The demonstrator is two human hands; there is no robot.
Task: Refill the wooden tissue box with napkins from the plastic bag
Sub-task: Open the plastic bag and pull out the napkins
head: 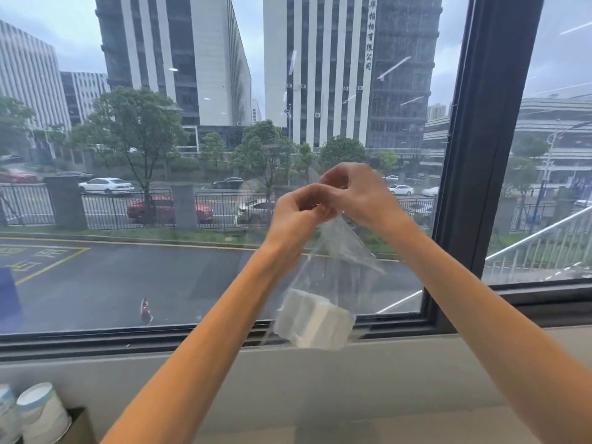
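A clear plastic bag (pixel 336 261) hangs in the air in front of the window, with a white stack of napkins (pixel 312 322) sagging at its bottom. My left hand (pixel 296 213) and my right hand (pixel 358 193) are raised close together, and both pinch the top of the bag with curled fingers. The wooden tissue box is not in view.
A large window with a dark frame (pixel 474 174) fills the view, with a pale sill (pixel 320 389) below it. Stacked paper cups (pixel 41 411) stand in a holder at the bottom left corner.
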